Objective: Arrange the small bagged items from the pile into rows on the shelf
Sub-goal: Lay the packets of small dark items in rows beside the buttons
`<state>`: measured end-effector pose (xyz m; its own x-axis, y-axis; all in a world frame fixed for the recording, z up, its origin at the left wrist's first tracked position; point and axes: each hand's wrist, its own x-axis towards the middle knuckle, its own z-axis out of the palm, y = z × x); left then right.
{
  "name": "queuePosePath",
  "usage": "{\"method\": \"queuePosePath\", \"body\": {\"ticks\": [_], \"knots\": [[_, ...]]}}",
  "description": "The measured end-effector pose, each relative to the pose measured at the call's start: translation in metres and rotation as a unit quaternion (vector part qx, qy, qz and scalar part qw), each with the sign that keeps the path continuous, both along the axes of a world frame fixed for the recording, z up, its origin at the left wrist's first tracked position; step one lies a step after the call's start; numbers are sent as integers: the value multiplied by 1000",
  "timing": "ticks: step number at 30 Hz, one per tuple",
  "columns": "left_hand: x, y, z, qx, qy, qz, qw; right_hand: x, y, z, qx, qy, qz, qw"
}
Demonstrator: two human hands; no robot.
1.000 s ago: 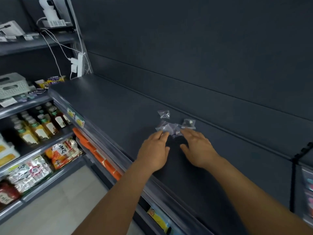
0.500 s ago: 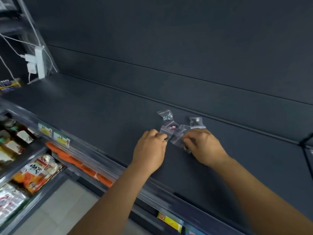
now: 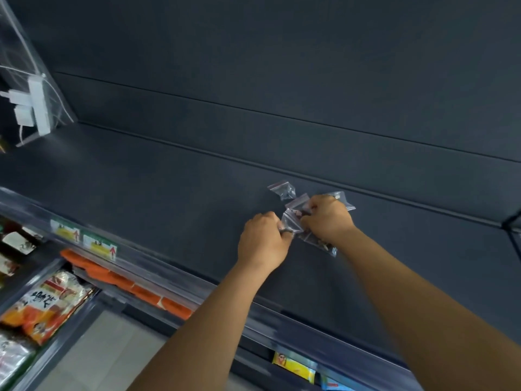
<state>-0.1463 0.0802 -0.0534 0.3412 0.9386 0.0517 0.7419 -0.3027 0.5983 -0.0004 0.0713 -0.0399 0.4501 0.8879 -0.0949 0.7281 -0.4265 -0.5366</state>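
Observation:
A small pile of clear zip bags [image 3: 294, 214] with tiny items lies on the dark shelf [image 3: 169, 193], near its back. One bag [image 3: 282, 189] lies apart at the pile's far left, and another bag [image 3: 345, 199] pokes out behind my right hand. My left hand [image 3: 263, 242] is closed, pinching a bag edge at the pile's left side. My right hand [image 3: 327, 218] is curled over the pile, its fingers gripping bags. A bag [image 3: 320, 242] sticks out beneath that hand toward me.
A white power strip with plugs [image 3: 36, 108] hangs at the shelf's far left by a clear divider. Price tags [image 3: 98, 245] run along the shelf's front rail. Lower shelves at left hold snack packets [image 3: 48, 303].
My right hand moved left onto the pile and closed on bags. My left hand closed on a bag edge. The view tilted right and closer to the shelf.

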Motion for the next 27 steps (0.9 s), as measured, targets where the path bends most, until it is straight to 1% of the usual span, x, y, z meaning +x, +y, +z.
{"method": "queuePosePath", "body": {"ticks": [3,5,8,11,15,20,25,27], "knots": [[-1,3,2,-50,-80,5,996,3,-11,2,52,50,-22,997],[1,4,3,-78,-142,4,987,9,-22,6,98,71,-55,991],[13,-2,10,-112,-220,-10,969,21,-45,16,179,152,-107,966],[37,-20,19,-160,-265,-38,950,35,-78,24,218,228,-133,939],[75,-57,34,-212,-297,-98,926,60,-125,33,245,273,-171,914],[126,-116,43,-242,-312,-166,904,94,-197,39,286,282,-226,887],[180,-193,46,-238,-284,-219,903,133,-291,43,329,314,-269,849],[201,-227,45,-237,-276,-235,901,150,-331,45,336,303,-287,844]]}}
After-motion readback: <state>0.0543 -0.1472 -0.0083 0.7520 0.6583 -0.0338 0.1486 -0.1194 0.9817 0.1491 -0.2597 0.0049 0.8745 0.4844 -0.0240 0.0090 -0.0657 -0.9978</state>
